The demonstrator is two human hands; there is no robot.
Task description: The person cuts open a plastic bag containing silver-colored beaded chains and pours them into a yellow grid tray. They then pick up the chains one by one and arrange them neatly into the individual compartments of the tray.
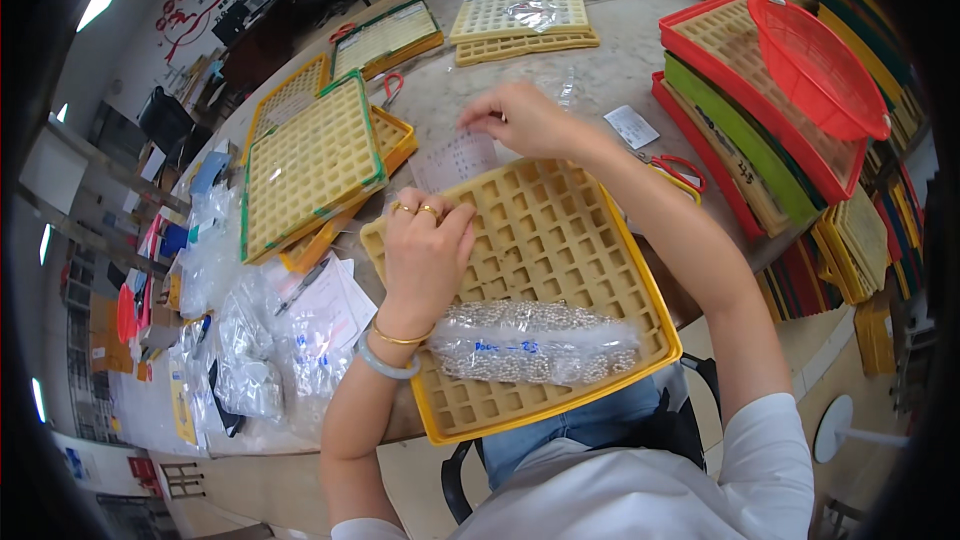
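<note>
A yellow-rimmed tray (540, 230) with a tan grid of small square pockets lies before me, its near end over my lap. On its near part rests a clear plastic bag (535, 345) full of small silvery beads or chains, with blue handwriting on it. My left hand (428, 250) is closed at the tray's left far corner; what its curled fingers hold, if anything, is hidden. Past the tray's far edge, my right hand (525, 120) pinches the top of a printed paper slip (455, 158), which lies partly behind the tray.
More gridded trays (310, 170) stand at the left and far side. On the right are stacked trays with a red basket (815, 65) on top. Red-handled scissors (680, 172) and a small label (632, 126) lie nearby. Clear bags (250, 350) and papers cover the left.
</note>
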